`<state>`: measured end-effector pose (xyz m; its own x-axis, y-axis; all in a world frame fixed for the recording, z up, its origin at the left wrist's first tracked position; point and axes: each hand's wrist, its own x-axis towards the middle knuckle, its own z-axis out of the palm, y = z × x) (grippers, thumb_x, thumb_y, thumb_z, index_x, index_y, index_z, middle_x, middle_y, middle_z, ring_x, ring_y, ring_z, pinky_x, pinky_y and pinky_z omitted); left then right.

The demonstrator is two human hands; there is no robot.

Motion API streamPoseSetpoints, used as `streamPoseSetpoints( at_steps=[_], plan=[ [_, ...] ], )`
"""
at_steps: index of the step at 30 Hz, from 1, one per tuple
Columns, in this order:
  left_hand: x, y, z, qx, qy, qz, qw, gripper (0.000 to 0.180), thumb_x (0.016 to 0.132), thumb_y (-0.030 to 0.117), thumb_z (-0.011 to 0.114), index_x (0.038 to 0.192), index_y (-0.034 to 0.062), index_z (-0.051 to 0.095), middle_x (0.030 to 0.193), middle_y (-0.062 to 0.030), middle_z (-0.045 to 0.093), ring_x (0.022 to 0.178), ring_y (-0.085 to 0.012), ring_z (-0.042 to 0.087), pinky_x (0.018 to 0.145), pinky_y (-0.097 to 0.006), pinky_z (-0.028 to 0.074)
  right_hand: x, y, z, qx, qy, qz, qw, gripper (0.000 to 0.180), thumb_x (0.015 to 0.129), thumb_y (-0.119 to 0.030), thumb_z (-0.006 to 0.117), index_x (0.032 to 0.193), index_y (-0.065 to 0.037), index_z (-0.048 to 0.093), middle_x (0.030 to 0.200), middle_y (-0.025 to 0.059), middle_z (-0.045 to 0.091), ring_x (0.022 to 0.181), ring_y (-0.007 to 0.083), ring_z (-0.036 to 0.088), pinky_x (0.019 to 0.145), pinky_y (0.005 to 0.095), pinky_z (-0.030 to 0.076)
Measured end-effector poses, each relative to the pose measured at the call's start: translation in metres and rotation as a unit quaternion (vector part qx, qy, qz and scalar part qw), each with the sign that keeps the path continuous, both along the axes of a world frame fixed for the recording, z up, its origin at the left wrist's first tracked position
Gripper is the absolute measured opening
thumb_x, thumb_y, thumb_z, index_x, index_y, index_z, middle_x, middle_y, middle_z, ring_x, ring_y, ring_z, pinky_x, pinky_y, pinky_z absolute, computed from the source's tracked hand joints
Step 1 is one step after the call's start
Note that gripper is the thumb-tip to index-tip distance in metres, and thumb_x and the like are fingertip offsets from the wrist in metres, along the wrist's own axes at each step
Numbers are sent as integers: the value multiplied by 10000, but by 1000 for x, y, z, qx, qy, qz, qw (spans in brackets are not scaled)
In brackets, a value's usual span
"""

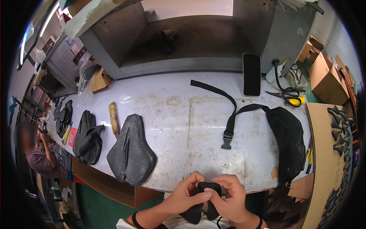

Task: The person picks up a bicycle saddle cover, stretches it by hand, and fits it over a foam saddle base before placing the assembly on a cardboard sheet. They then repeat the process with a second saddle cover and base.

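Close to my body, at the near edge of the table, both hands grip a black, soft-looking piece (192, 214) that is bent over at the top. My left hand (189, 194) pinches it from the left, thumb across its front. From the other side my right hand (231, 196) presses it between thumb and fingers, the two thumbs nearly meeting. Two flaps of the piece hang below the hands; its exact kind cannot be told. Nearest on the left lies a stack of grey, pointed felt-like pieces (131, 156).
A wooden-handled tool (113, 114) and another dark stack (87, 141) lie left. Rightward are a black strapped pouch (288, 137), phone (251, 74), scissors (288, 93) and cardboard (320, 152) bearing small dark pieces. A metal shelf (198, 34) stands behind; a person (42, 160) works far left.
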<state>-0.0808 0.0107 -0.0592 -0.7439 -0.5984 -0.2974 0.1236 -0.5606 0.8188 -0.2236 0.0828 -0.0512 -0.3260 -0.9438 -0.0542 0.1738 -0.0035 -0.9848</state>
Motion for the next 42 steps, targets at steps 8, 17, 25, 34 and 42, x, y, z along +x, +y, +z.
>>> streamPoseSetpoints(
  at_steps=[8,17,25,34,42],
  plan=[
    [2,-7,7,141,-55,29,988,185,964,221,579,976,36,594,761,12,587,656,-49,541,581,-209,453,-13,4,-8,69,-41,14,997,170,940,-171,588,894,-23,517,755,6,545,651,50,451,559,211,359],
    [11,-15,5,121,-24,-13,992,186,955,201,595,954,20,635,789,6,620,693,-40,553,624,-191,452,-12,3,-17,134,-50,105,984,296,926,-205,613,709,-14,543,579,1,542,538,71,489,480,235,386],
    [13,-25,26,123,-9,-24,992,165,954,169,593,989,8,606,804,-11,606,710,-56,564,645,-219,470,-3,-6,-28,64,-167,28,984,285,918,-260,636,852,-1,537,728,102,630,621,142,600,579,266,500],
    [58,-38,27,-229,23,287,930,199,957,146,510,1090,2,478,926,-89,532,857,-143,562,725,-268,474,-27,-56,78,66,32,269,960,190,778,28,728,934,56,623,867,91,672,792,145,638,723,273,482],
    [78,-34,-5,-643,-116,338,678,142,843,80,649,953,-4,619,880,-130,610,750,-256,595,664,-345,486,-65,-219,136,-494,633,-98,588,278,636,66,739,885,25,622,870,153,649,774,326,638,701,395,530]
  ],
)
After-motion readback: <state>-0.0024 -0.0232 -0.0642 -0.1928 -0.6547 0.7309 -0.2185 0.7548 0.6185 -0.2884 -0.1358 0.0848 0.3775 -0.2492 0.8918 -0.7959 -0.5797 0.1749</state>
